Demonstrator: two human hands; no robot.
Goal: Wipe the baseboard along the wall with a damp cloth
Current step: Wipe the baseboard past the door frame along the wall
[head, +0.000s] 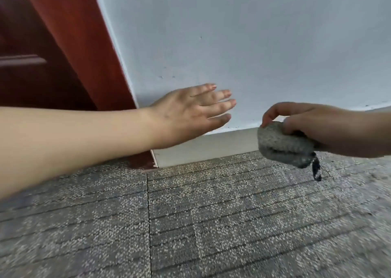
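The right hand (330, 127) gripped the bunched cloth (283, 146) near the baseboard (211, 148), wiping apparently about to start, while the left hand (188, 114) hovered open.

No text, label, brand, number or sign can be read anywhere. A dark tag (316, 170) hangs from the lower edge of the cloth (281, 148); whether it carries any print is too blurred to tell.
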